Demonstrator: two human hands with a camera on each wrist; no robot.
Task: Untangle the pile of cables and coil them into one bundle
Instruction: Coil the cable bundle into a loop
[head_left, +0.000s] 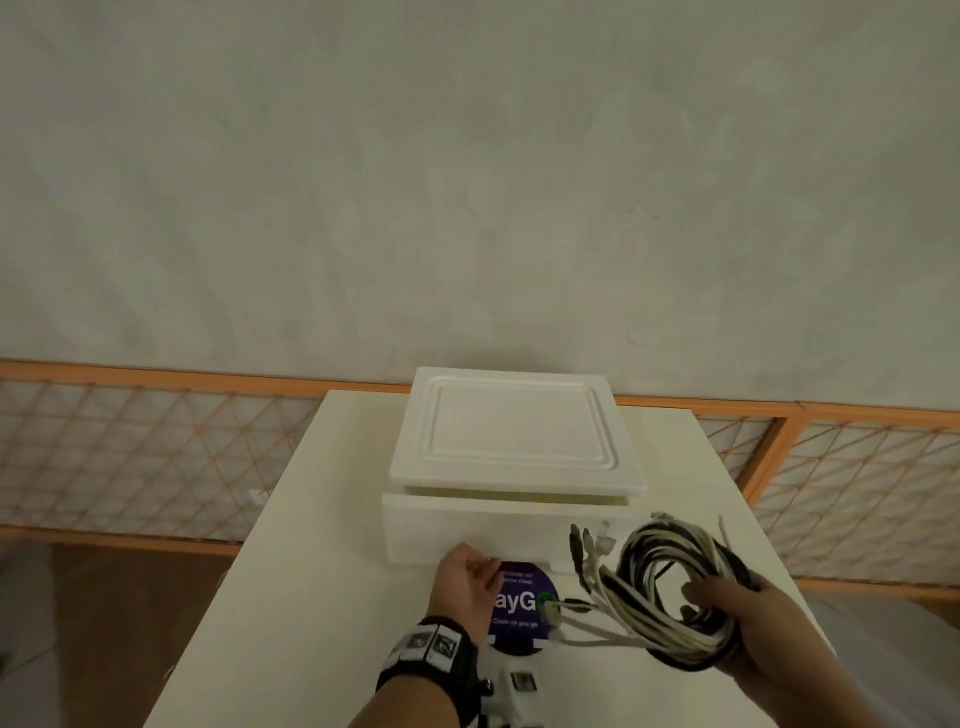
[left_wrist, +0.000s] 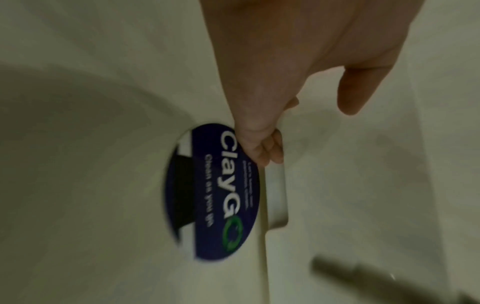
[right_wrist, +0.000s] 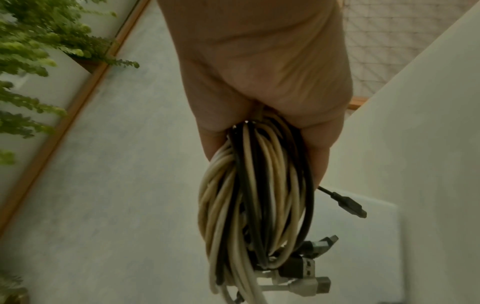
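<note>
Coiled cables (head_left: 670, 592) gripped in right hand (head_left: 753, 623) fingers (right_wrist: 215, 142); left hand (head_left: 465, 582) relaxed, empty, over sticker (head_left: 519, 608).

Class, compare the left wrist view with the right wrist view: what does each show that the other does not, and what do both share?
Only the left wrist view shows the left hand, empty, fingers near the round ClayGo sticker. Only the right wrist view shows the right hand gripping the coiled cable bundle, and a leafy plant. Both show the white foam box.
</note>
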